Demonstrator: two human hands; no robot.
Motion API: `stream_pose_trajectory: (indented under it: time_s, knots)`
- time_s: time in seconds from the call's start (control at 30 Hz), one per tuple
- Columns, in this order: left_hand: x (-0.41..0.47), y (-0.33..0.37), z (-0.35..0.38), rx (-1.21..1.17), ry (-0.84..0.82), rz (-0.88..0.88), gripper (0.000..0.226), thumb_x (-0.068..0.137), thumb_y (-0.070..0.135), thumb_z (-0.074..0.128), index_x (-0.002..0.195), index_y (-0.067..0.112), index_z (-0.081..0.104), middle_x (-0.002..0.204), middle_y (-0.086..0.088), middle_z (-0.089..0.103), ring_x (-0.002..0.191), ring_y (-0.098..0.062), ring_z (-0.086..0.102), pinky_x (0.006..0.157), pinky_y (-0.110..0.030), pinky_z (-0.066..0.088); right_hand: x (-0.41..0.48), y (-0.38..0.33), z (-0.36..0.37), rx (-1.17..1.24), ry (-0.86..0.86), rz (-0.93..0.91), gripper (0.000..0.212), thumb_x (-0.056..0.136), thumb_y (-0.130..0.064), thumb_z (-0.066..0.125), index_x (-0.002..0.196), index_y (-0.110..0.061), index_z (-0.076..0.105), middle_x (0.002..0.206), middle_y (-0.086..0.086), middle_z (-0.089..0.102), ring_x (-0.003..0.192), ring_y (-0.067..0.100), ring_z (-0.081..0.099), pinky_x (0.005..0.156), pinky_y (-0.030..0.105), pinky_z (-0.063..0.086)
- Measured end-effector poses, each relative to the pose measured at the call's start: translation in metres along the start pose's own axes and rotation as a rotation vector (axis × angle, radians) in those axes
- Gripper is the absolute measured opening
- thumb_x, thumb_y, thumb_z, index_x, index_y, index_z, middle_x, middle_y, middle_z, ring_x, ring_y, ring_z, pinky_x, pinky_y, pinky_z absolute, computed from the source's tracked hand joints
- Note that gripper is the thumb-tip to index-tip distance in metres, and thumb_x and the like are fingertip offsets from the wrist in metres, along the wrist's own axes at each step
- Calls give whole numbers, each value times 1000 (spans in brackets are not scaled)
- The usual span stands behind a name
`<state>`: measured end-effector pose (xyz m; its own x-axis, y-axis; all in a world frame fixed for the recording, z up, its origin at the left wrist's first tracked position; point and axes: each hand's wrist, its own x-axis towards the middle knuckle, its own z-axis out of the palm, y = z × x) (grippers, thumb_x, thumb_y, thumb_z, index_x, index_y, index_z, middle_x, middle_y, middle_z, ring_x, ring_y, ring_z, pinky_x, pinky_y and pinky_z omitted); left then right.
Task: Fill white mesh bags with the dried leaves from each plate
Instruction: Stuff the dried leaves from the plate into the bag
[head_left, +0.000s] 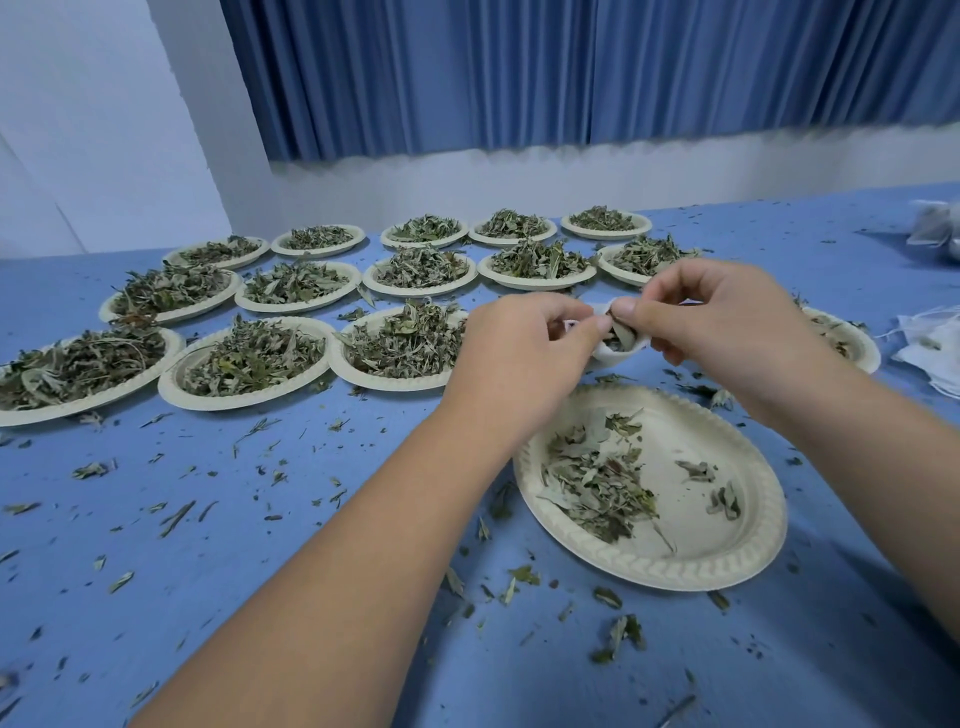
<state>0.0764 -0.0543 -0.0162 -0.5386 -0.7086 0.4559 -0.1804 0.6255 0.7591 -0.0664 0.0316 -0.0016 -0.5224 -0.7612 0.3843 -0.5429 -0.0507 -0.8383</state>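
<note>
A blue worktop fills the lower two thirds of the frame, and a pleated blue curtain hangs across the top above a strip of white wall. Rows of pale paper plates run across the middle and left, each heaped with dried leaves. One more plate shows at centre right, partly hidden behind the right wrist. The near plate lies at lower right, tilted toward the viewer in this wide-angle view. Most of it is bare, with a thin scatter of leaf pieces on its left half and a few on its right. Two bare forearms reach up from the bottom edge and meet just above this plate. The left hand has its fingers curled, and its thumb and forefinger pinch the left rim of the white mesh bag. The right hand is likewise curled and pinches the bag's right rim, with leaf pieces showing in the mouth just under its thumb. The bag hangs between the two hands at centre frame, above the worktop and beyond the near plate's far rim. A flat stack of empty bags lies at the right edge. A greyish bundle sits further up that edge, too blurred to make out. Loose leaf bits litter the worktop all around.
</note>
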Motion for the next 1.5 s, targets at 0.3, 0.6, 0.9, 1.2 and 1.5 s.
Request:
stream_pose_trajectory:
  time_s: [0.3,0.6,0.9,1.2,1.5]
  knots:
    - [1,2,-3,143,6,49,18,94,27,59,90,22,76,54,11,51,48,-5,43,49,-18,31,-1,-3,-2,-27,-48,62,20,89,-32,65,82,-13,60,67,-7,63,46,4,59,45,19,48]
    - [-2,4,0,53,18,51,21,95,23,58,89,18,77,65,6,64,54,-3,47,52,-16,35,-2,-2,4,201,-165,164,15,77,-9,75,82,-2,63,63,3,66,55,12,64,55,22,56]
    - [-4,8,7,-101,-34,22,21,95,23,59,93,21,79,62,5,65,52,-2,46,53,-19,34,-2,-4,15,-187,77,44,24,70,-31,74,66,-15,56,45,-6,53,37,2,41,38,16,34]
    - [-6,9,6,-259,26,-61,23,95,20,58,88,25,79,61,9,65,55,1,53,53,-14,41,-2,-10,-8,390,-482,320,45,71,-16,72,114,-8,63,110,20,68,96,35,68,81,43,58]
    - [-6,11,9,-301,-11,-108,21,96,20,58,93,20,79,48,14,57,47,4,49,48,-11,36,-1,-7,2,272,-194,280,22,68,1,77,82,-4,62,66,4,63,53,11,62,51,20,52]
